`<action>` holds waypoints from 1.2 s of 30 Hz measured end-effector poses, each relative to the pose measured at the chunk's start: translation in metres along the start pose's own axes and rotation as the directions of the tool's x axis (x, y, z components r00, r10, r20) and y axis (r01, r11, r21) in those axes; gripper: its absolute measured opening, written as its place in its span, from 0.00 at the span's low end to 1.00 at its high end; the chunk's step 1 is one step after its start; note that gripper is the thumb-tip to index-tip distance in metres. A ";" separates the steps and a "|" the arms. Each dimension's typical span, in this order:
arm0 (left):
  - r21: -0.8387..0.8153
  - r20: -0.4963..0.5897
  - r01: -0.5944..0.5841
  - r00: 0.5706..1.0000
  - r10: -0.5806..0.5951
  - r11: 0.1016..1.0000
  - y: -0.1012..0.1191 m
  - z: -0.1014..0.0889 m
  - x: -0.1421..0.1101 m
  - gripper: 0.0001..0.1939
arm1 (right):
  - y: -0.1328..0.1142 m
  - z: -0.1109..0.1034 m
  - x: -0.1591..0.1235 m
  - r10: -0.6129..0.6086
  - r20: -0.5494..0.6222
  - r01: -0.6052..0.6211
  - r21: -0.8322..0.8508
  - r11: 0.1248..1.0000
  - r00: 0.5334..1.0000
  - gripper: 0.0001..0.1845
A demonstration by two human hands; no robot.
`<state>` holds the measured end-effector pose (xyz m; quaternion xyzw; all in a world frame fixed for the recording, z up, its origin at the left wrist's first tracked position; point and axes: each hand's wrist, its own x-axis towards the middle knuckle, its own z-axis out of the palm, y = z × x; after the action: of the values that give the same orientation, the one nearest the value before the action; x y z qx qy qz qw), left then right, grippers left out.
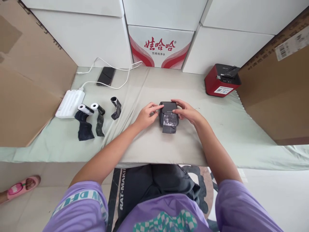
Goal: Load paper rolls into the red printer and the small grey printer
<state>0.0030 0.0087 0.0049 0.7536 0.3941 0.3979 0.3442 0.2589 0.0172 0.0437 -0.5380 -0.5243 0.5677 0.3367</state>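
Observation:
A small black portable printer (pixel 168 107) lies on the cloth in front of me. From its near side comes a strip of dark paper (pixel 169 121) with pale streaks across it. My right hand (pixel 185 111) grips the printer's right side, thumb on the top face and fingers along the far right corner. The index finger of my left hand (pixel 147 115) stretches out to touch the top left of the printer, while its other fingers bend loosely beside it. To the left lie three paper rolls, the nearest being a black roll (pixel 116 108) with its end uncurled.
A white power strip (pixel 70 103) with a white cable and a dark phone (pixel 106 76) lie at the left. A red and black device (pixel 222 80) stands at the back right. Cardboard boxes (pixel 31 83) flank both sides, and white cartons (pixel 160 48) line the back.

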 end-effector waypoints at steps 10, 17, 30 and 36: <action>0.000 0.004 -0.017 1.000 0.017 1.000 -0.006 -0.001 0.001 0.26 | 0.033 0.015 -0.026 -0.099 -0.207 0.101 0.000 0.995 0.973 0.35; 0.017 -0.006 0.024 1.000 -0.024 1.000 -0.008 -0.003 0.002 0.27 | 0.053 0.077 -0.069 -0.398 -0.292 0.181 -0.562 0.807 0.870 0.56; 0.033 -0.014 0.039 0.999 -0.039 0.999 -0.011 -0.004 0.002 0.27 | 0.062 0.013 -0.064 -0.541 -0.543 0.153 -0.601 0.785 0.642 0.53; 0.033 0.007 0.051 0.999 -0.052 0.998 -0.006 -0.005 0.001 0.26 | 0.083 -0.106 -0.084 -0.466 -0.776 0.116 -0.464 0.878 0.426 0.41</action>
<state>-0.0030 0.0137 0.0021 0.7504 0.4186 0.3791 0.3435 0.3928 -0.0561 -0.0005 -0.6978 -0.4558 0.0469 0.5507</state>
